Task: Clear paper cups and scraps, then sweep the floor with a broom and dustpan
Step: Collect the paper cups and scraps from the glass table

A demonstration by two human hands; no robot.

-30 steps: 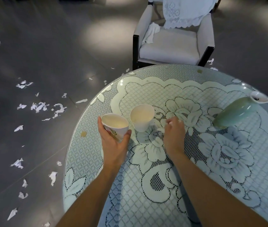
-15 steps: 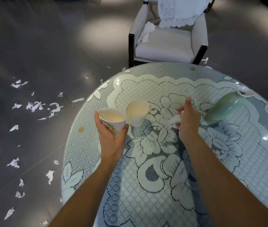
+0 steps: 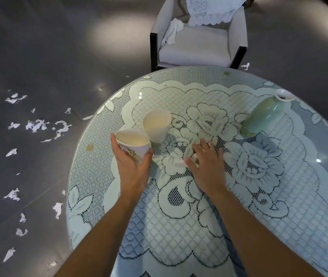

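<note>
Left hand [image 3: 133,168] grips printed cup [image 3: 134,145]; plain cup [image 3: 156,124] stands just beyond.

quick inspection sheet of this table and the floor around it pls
surface: round table, lace cloth under a glossy top
job's things: flowered paper cup held; plain paper cup standing beside it; white scraps on the table; floor scraps strewn left of the table; broom, dustpan not seen
clutter: green vase standing on the table
grips: left hand grips the flowered paper cup; right hand spread flat over the white scraps
cables: nothing seen
surroundings: armchair with white cloths; grey floor
</note>
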